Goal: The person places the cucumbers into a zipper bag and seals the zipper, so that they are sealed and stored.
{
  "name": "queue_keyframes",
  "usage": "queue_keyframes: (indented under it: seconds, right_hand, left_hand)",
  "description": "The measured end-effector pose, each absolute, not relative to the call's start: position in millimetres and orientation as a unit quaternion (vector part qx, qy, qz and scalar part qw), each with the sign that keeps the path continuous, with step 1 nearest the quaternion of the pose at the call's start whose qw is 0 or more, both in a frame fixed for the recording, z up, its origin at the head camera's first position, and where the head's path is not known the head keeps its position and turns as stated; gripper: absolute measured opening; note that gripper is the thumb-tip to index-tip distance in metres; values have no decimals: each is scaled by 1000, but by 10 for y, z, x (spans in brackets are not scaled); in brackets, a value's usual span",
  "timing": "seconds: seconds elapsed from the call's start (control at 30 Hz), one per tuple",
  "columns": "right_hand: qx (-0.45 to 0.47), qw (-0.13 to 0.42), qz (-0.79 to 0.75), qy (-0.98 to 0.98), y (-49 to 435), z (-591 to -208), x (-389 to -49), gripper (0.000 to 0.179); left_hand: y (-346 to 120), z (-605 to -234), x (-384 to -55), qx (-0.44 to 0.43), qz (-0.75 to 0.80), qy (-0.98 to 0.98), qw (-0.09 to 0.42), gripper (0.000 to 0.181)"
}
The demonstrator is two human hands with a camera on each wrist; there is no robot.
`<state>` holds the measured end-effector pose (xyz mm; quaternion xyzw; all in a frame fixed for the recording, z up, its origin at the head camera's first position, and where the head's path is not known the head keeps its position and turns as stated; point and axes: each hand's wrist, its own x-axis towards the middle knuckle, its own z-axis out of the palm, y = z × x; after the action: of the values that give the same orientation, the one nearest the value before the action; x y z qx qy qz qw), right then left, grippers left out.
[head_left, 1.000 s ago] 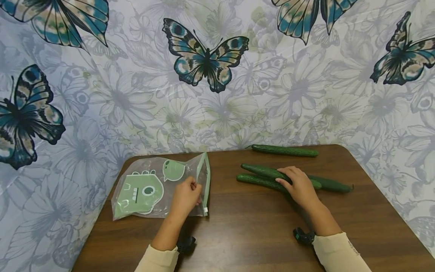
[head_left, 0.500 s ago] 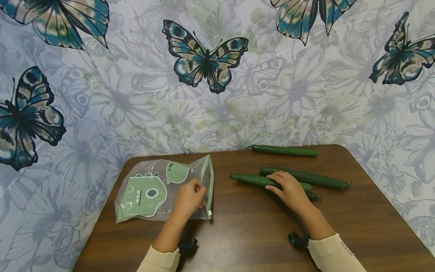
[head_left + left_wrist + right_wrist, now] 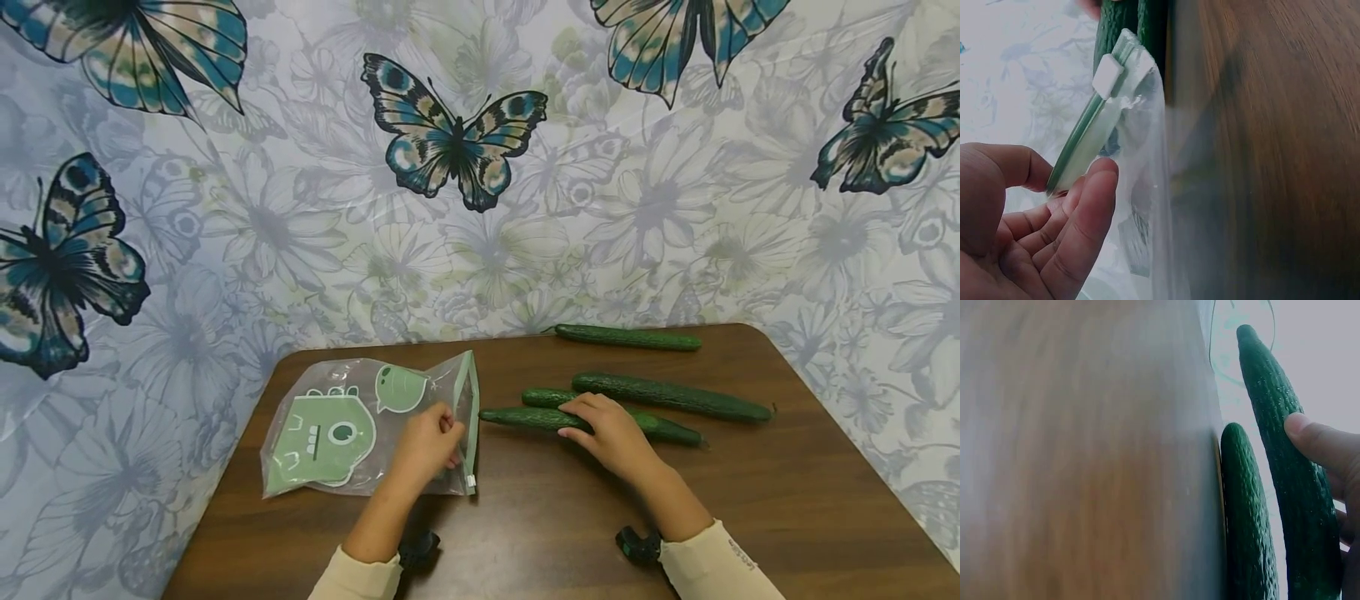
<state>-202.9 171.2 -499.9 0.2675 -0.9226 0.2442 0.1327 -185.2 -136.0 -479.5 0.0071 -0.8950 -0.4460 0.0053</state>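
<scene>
My left hand [image 3: 427, 446] pinches the green-edged opening of a clear zip bag [image 3: 356, 375] printed with a green cartoon monster. In the left wrist view, its thumb presses the green zip strip [image 3: 1082, 128], and the white slider [image 3: 1107, 76] sits near the far corner. My right hand [image 3: 611, 437] grips a long green cucumber [image 3: 1285, 456] from above, thumb on one side. The tip of that cucumber is right at the bag's mouth in the head view. Partly hidden behind it lies a second cucumber [image 3: 543, 397].
Beyond these, another cucumber [image 3: 671, 394] lies slanted on the brown wooden table [image 3: 547, 533]. One more cucumber [image 3: 628, 337] rests along the far table edge. A butterfly-printed cloth [image 3: 457, 275] hangs behind the table. Each wrist wears a black camera mount [image 3: 637, 546].
My right hand has drawn the gripped cucumber leftward and nearer, off the others to the bag's mouth. The left hand and bag have shifted slightly right and down in the view.
</scene>
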Motion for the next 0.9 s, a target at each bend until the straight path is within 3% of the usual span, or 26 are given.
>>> queue_keyframes:
  seconds: [0.9]
  right_hand:
    - [263, 45, 291, -919, 970, -5127, -2098, 36]
  left_hand:
    - [-1294, -4838, -1820, -31, -447, -894, -22, 7]
